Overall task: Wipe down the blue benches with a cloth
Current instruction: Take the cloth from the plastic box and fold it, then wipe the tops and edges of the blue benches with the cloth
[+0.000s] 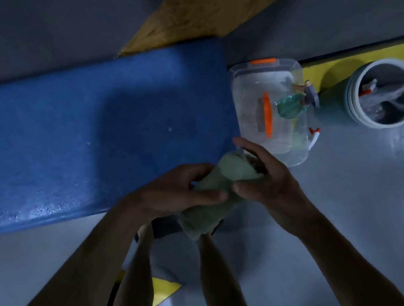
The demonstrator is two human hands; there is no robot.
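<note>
Both hands, left hand point(175, 193) and right hand point(267, 183), grip the bunched green cloth point(215, 194) over the blue bench point(69, 142) edge; I judge folding it flat first gives even wiping contact.

Both hands grip a pale green cloth point(207, 197) above the near edge of the blue bench point(69, 142): the left hand point(175, 193) from the left, the right hand point(269, 178) from the right. A clear lidded box point(266, 110) and a round bucket point(385, 94) stand on the grey floor point(352, 198) beside the bench's end.
</note>
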